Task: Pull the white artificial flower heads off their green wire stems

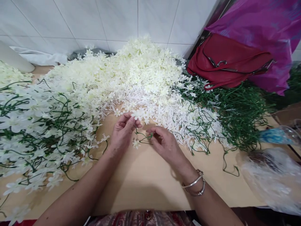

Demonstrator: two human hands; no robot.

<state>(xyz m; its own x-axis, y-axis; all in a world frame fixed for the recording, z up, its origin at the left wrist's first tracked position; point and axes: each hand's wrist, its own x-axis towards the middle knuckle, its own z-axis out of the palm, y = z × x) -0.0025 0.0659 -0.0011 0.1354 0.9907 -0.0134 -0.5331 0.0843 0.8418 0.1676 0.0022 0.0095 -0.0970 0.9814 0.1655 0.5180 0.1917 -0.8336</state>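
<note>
Between the fingertips of my left hand [123, 130] is a white artificial flower [138, 113], pinched near its base. A thin green plastic stem [141, 138] runs from there toward my right hand [164, 141], whose thumb and index finger close on its other part. Another small white flower [135, 143] hangs from this stem just above the tabletop. Beyond both hands lies a big heap of loose cream-white flowers [141, 69], with thin white stalks [169, 119] along its near side. To the left is a pile of white flowers joined to green stems [63, 113].
Loose green stems [242, 110] form a pile at the right. Behind them are a red handbag [230, 59] and a purple plastic bag [265, 31]. A clear plastic bag [275, 179] lies at the right edge of the table [145, 185]. White tiles [122, 18] line the wall behind.
</note>
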